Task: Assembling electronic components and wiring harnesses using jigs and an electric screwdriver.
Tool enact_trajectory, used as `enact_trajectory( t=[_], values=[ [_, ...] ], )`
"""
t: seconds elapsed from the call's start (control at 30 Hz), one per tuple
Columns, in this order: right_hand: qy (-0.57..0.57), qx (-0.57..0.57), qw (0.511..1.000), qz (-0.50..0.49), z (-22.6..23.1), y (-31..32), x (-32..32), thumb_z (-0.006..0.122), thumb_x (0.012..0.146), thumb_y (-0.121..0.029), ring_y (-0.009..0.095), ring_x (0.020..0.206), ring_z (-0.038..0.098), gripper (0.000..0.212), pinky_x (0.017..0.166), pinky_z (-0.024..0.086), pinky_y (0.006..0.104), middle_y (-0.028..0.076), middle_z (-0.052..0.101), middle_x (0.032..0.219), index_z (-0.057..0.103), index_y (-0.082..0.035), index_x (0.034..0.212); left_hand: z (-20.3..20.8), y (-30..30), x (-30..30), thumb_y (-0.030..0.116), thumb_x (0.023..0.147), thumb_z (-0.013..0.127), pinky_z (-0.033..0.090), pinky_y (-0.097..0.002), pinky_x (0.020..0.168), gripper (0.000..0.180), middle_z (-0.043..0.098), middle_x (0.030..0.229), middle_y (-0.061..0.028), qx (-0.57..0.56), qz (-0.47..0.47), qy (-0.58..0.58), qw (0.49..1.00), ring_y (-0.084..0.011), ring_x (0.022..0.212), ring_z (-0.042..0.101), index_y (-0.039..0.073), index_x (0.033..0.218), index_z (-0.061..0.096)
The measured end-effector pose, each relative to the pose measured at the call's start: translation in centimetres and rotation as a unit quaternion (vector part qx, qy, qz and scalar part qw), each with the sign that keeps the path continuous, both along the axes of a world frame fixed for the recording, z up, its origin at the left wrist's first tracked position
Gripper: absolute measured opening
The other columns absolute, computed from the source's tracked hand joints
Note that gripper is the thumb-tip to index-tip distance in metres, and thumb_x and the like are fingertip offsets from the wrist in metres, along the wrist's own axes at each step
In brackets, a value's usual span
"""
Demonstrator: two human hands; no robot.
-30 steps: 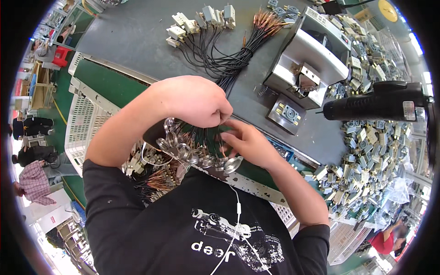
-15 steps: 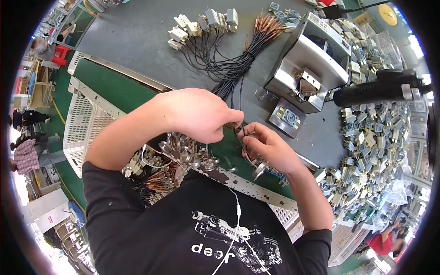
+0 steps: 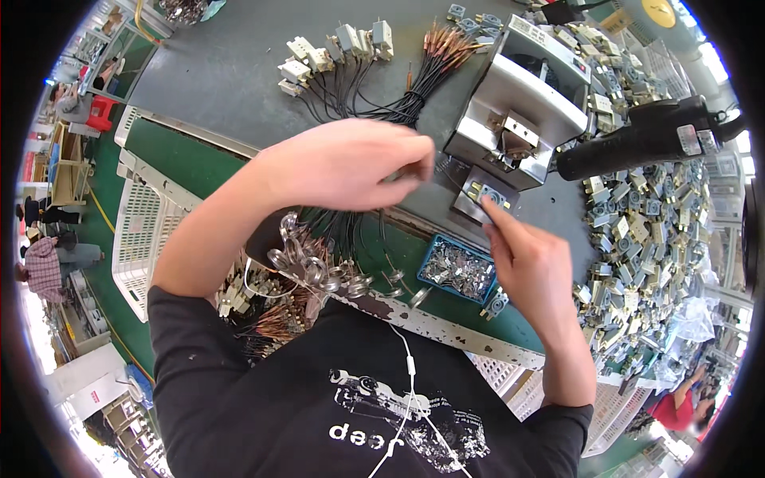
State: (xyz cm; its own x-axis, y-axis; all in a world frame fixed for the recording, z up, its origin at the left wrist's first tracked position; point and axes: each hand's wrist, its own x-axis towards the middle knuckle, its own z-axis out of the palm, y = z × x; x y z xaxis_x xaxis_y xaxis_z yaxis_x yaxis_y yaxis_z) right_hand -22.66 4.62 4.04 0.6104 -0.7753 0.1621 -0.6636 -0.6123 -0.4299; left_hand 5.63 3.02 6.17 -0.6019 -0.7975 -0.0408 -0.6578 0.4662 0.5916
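Observation:
My left hand (image 3: 362, 163) is smeared by motion, its fingers bent, above a bundle of black cables (image 3: 402, 111) that runs beneath it. The bundle has grey and white plug housings (image 3: 343, 49) at one end and copper-coloured tips (image 3: 450, 49) at another. Before the metal fixture block (image 3: 478, 209), the thumb and index finger of my right hand (image 3: 530, 267) are pressed together at the end of a thin black cable (image 3: 460, 190). A grey round-faced plug part (image 3: 492, 196) with brass pins sits on the block. What the left fingers hold is hidden.
A silver bench machine (image 3: 518, 107) stands behind the block, with a black cylindrical tool (image 3: 629, 147) beside it. Plug parts (image 3: 649, 239) pile up at right. A blue tray (image 3: 437, 238) of small metal pieces and shiny metal rings (image 3: 319, 275) lie near me.
My hands were together over the cable; they have drawn apart. The right moved right toward the fixture block, uncovering the blue tray; the left shifted up slightly.

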Motion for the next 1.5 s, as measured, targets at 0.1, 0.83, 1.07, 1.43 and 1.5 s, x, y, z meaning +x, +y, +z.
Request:
enact_trajectory(
  t=[0.1, 0.83, 1.07, 1.43, 1.5],
  values=[
    [-0.012, 0.035, 0.999, 0.031, 1.7, -0.7, -0.4, 0.073, 0.088, -0.011, 0.027, 0.055, 0.06, 0.031, 0.054, 0.048, 0.0354, 0.01, 0.063, 0.066, 0.073, -0.01, 0.119, -1.6, -1.6, -2.0, 0.015, 0.091, 0.067, 0.052, -0.0377, 0.079, 0.014, 0.066, 0.095, -0.0072, -0.101, -0.02, 0.075, 0.992, -0.0269, 0.089, 0.066, 0.005, 0.101, 0.065],
    [-0.102, 0.133, 0.985, -0.049, -4.1, 2.7, -2.6, 0.071, 0.088, -0.006, 0.029, 0.061, 0.06, 0.028, 0.058, 0.049, 0.0384, 0.012, 0.062, 0.076, 0.07, -0.006, 0.116, -6.4, -3.8, -8.1, 0.01, 0.077, 0.065, 0.055, -0.0381, 0.078, 0.014, 0.062, 0.088, -0.0056, -0.242, -0.117, 0.034, 0.963, -0.0243, 0.089, 0.066, 0.006, 0.09, 0.062],
    [-0.04, -0.02, 0.999, -0.025, -4.0, 2.5, -2.8, 0.073, 0.083, -0.006, 0.024, 0.064, 0.058, 0.029, 0.058, 0.047, 0.0373, 0.005, 0.056, 0.072, 0.071, -0.008, 0.113, -6.0, -3.4, -8.4, 0.011, 0.078, 0.065, 0.055, -0.037, 0.078, 0.017, 0.061, 0.093, -0.0069, -0.239, -0.112, -0.003, 0.965, -0.0239, 0.092, 0.065, 0.006, 0.094, 0.062],
    [-0.032, -0.095, 0.995, -0.015, -3.7, 2.2, -3.0, 0.076, 0.081, -0.006, 0.022, 0.067, 0.057, 0.024, 0.061, 0.046, 0.0358, 0.004, 0.059, 0.076, 0.071, -0.008, 0.105, -5.6, -3.6, -8.1, 0.009, 0.077, 0.067, 0.053, -0.0356, 0.079, 0.02, 0.059, 0.092, -0.0057, -0.238, -0.115, -0.006, 0.964, -0.023, 0.09, 0.062, 0.007, 0.096, 0.061],
    [-0.031, -0.091, 0.995, -0.02, -3.6, 2.2, -3.0, 0.076, 0.081, -0.006, 0.022, 0.069, 0.058, 0.024, 0.062, 0.047, 0.0359, 0.004, 0.061, 0.078, 0.071, -0.008, 0.105, -5.3, -3.6, -8.0, 0.011, 0.078, 0.068, 0.052, -0.0357, 0.079, 0.019, 0.059, 0.091, -0.0057, -0.246, -0.117, -0.002, 0.962, -0.0231, 0.089, 0.062, 0.007, 0.095, 0.061]
  ],
)
